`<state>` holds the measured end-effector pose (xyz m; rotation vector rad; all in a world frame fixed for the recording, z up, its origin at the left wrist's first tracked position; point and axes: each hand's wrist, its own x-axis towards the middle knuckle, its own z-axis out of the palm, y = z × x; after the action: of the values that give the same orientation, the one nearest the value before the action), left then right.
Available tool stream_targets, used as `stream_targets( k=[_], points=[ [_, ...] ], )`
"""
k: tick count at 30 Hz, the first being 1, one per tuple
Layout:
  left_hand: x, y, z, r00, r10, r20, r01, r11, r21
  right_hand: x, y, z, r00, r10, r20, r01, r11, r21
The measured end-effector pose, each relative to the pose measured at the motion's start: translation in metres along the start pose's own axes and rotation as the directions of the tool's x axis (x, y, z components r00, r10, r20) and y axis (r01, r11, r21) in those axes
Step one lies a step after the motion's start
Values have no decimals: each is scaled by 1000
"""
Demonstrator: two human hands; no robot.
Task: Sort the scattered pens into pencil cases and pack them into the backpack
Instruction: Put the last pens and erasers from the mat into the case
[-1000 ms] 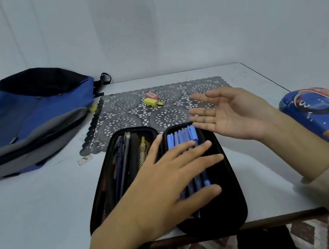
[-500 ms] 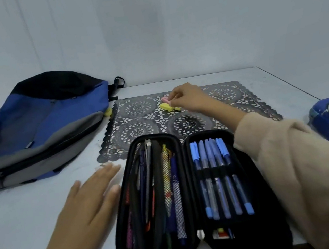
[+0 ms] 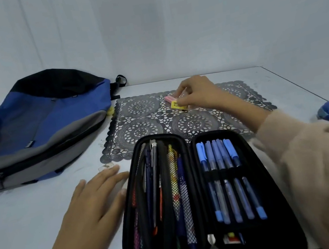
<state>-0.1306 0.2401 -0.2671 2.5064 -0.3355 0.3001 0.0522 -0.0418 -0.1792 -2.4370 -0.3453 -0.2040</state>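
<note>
Right hand (image 3: 197, 93) is pinching the yellow eraser (image 3: 176, 104) on the far lace mat (image 3: 138, 126), with the pink eraser (image 3: 170, 98) just beside it. The open black pencil case (image 3: 195, 184) is lying straight to the near side of the erasers, its long axis running near to far. Left hand (image 3: 94, 202) is resting flat, fingers straight, by the case's left edge.

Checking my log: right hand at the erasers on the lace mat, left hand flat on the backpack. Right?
No. The head view shows the left hand flat on the table beside the pencil case, off the backpack; the right hand does pinch the erasers.
</note>
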Motion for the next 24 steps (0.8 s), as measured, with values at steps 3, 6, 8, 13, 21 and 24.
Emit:
stream_targets(
  k=[3, 6, 8, 13, 21, 24],
  points=[
    [9, 5, -4, 996, -35, -87, 21, 987, -157, -41, 1, -30, 993, 27, 113, -50, 978, 203],
    [32, 36, -10, 993, 39, -109, -62, 976, -209, -77, 14, -51, 980, 60, 188, -122, 933, 339],
    [52, 73, -10, 983, 174, -50, -181, 966, -185, -92, 26, -58, 968, 103, 229, -191, 893, 407],
    [102, 153, 25, 852, 348, 391, -426, 895, 133, -110, 42, -57, 946, 166, 278, -282, 846, 453],
    [110, 157, 61, 884, 231, 407, -294, 950, 100, -116, 38, -41, 974, 144, 177, -199, 915, 351],
    [111, 146, 43, 934, 218, 283, -149, 958, -244, -115, 40, -41, 972, 153, 176, -204, 922, 327]
  ],
)
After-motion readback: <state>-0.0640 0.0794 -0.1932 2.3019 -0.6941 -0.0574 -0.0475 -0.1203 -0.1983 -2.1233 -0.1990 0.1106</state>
